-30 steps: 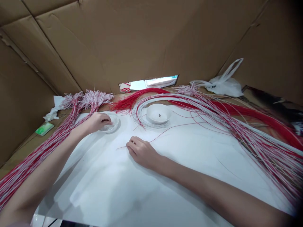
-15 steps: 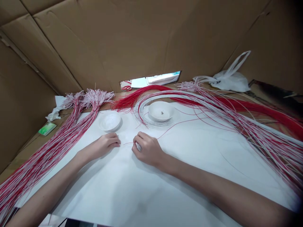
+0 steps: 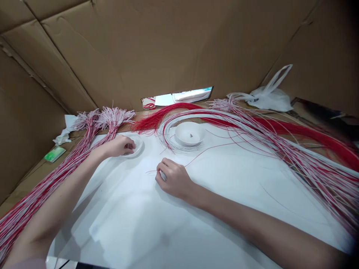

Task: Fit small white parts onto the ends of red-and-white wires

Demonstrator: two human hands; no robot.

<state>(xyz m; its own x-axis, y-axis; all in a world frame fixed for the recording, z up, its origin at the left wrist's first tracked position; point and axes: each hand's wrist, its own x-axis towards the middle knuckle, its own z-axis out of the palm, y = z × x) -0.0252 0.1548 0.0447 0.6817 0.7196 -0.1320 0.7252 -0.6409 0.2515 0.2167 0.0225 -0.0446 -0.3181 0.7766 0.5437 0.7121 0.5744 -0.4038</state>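
Observation:
My left hand [image 3: 122,146] is over the left white bowl [image 3: 138,148], its bent fingertips dipping inside. Whether those fingers pinch anything is too small to tell. Near the middle of the white board [image 3: 157,231], my right hand [image 3: 171,176] is closed in a pinch on a thin red thread [image 3: 202,150]. A short end of the thread sticks out left of the fingertips, and the rest curves up and right behind the hand. Beyond my right hand stands a second white bowl [image 3: 190,138] with a small dark object in it, ringed by curved white and red strands [image 3: 168,129].
Red and white strand bundles [image 3: 64,164] run down the left side. More strands [image 3: 303,153] and a red bundle [image 3: 280,125] cross the right. A white plastic bag [image 3: 270,99], a green packet [image 3: 54,154] and cardboard walls [image 3: 168,45] surround the board.
My left hand has moved up and left from the board beside the thread end to the left bowl. My right hand stays nearly in place, still pinching the thread.

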